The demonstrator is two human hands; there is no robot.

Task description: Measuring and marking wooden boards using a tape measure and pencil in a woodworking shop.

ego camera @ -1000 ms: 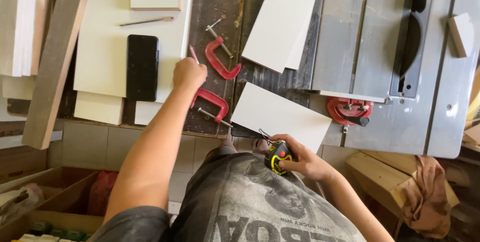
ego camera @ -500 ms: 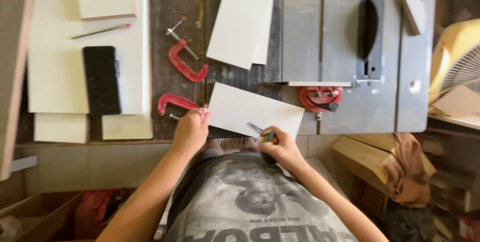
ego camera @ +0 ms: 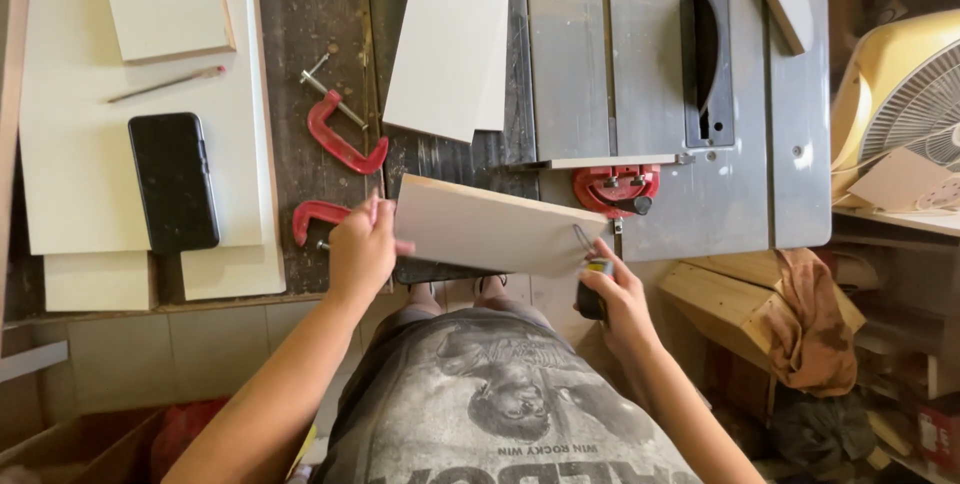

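Left hand pinches the white panel's left end at the bench edge, right hand clasps a tape measure; I'd keep the panel flat and steady.

Dressed in a short-sleeved T-shirt of washed-out grey, mottled and faded across the front. Printed on the chest in dark tones with a large figure graphic, seen upside down from the head camera, and below it a band of small pale lettering, then a row of big block letters cut off by the bottom edge. Cloth slightly creased around the print. Both arms bare from the sleeves down, with no watch, bracelet or glove. Left hand bare, no ring visible on the fingers. Right hand likewise bare, nothing worn at the wrist. Shirt's lower part out of view
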